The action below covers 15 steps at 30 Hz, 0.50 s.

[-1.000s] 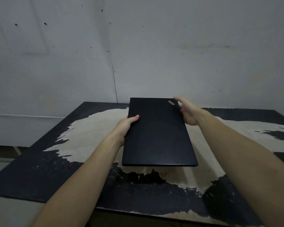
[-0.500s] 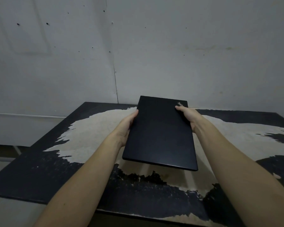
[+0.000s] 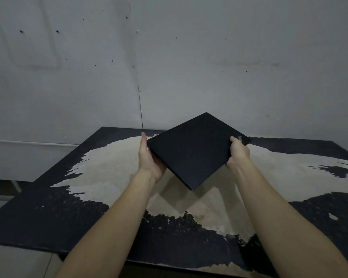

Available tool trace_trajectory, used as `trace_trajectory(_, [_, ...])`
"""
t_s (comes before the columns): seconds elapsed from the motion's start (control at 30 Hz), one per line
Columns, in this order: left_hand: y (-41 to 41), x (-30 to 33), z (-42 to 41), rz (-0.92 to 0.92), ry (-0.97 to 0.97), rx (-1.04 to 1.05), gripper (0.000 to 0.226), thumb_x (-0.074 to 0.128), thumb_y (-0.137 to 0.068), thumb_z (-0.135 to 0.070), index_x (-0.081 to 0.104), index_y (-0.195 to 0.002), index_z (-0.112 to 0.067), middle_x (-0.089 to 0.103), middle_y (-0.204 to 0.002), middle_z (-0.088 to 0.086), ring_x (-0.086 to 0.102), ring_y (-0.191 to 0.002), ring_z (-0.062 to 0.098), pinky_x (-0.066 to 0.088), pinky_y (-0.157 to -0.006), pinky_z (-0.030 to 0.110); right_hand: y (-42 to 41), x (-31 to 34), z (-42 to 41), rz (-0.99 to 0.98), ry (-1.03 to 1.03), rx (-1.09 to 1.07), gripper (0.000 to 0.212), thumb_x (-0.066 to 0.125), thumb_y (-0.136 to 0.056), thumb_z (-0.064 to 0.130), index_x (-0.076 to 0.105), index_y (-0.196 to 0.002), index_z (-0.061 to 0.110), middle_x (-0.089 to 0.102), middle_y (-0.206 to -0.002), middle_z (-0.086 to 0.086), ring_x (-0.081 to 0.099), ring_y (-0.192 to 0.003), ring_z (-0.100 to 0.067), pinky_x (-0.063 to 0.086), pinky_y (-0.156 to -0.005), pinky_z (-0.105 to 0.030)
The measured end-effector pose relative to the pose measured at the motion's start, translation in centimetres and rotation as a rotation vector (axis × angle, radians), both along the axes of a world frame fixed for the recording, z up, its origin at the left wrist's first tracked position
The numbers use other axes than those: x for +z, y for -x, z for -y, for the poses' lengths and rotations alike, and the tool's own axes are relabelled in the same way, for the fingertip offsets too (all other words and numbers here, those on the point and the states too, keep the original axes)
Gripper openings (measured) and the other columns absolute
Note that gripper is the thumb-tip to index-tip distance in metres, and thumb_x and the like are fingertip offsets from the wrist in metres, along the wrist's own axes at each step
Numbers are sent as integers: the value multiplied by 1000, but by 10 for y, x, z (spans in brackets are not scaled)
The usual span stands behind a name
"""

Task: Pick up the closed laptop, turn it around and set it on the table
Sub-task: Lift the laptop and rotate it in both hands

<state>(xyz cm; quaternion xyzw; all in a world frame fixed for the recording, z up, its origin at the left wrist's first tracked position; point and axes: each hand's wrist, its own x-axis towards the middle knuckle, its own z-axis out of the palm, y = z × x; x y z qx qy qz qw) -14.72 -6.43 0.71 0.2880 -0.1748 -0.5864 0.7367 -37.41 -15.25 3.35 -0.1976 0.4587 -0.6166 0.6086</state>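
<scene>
The closed black laptop (image 3: pixel 195 149) hangs in the air above the table (image 3: pixel 113 171), turned so one corner points toward me and its logo corner points right. My left hand (image 3: pixel 150 157) cups its left edge from below, palm up with fingers stretched along the side. My right hand (image 3: pixel 238 152) grips the right corner next to the logo, thumb on the lid. The laptop's shadow falls on the pale patch of the table beneath it.
The tabletop is black with a large worn pale patch in its middle. A grey wall (image 3: pixel 189 67) with small holes stands right behind the table's far edge. The table's near edge (image 3: pixel 48 250) runs below my forearms, with light floor at the lower left.
The laptop has been lifted higher and rotated clockwise, from lengthwise toward me to corner-first. My left hand slid under its left edge; my right hand stayed at the logo corner.
</scene>
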Motion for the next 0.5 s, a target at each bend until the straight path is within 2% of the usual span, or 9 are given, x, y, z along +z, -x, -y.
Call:
trace_trajectory(0.1, [12,5,2,79,-56,54,53,67,-88,-53,73,-120,-12,76,-120,12,71,-111,30,54,-101,47,-7,-4,-3,32,-4,-122,33,67,-90,11,64,-123,9,74,-110,-8,74,-85,-24,60,-61,-34])
trace_trajectory(0.17, [19,6,2,131,-74,62,42,67,-92,-37,69,-124,-10,75,-120,13,69,-113,33,52,-104,53,-12,-6,-5,49,-8,-194,32,66,-90,10,65,-122,6,74,-107,-8,73,-80,-22,57,-50,-26])
trace_trajectory(0.27, [26,6,3,227,-66,113,27,63,-95,-17,67,-122,-14,76,-119,13,73,-104,32,59,-92,55,-18,-6,-7,89,-7,-298,34,64,-91,11,60,-125,8,71,-101,-3,69,-74,-16,50,-39,-19])
trace_trajectory(0.4, [30,3,1,312,-66,144,32,64,-96,-15,60,-128,-20,74,-120,7,77,-93,23,65,-67,42,-20,-3,-10,102,25,-354,33,63,-91,15,54,-123,14,66,-97,3,68,-74,-14,50,-39,-18])
trace_trajectory(0.5, [31,0,2,332,-71,171,33,62,-98,-15,57,-131,-19,72,-121,6,77,-88,20,63,-59,35,-17,-3,-12,104,74,-326,28,65,-92,17,51,-117,19,65,-102,3,69,-80,-15,56,-54,-27])
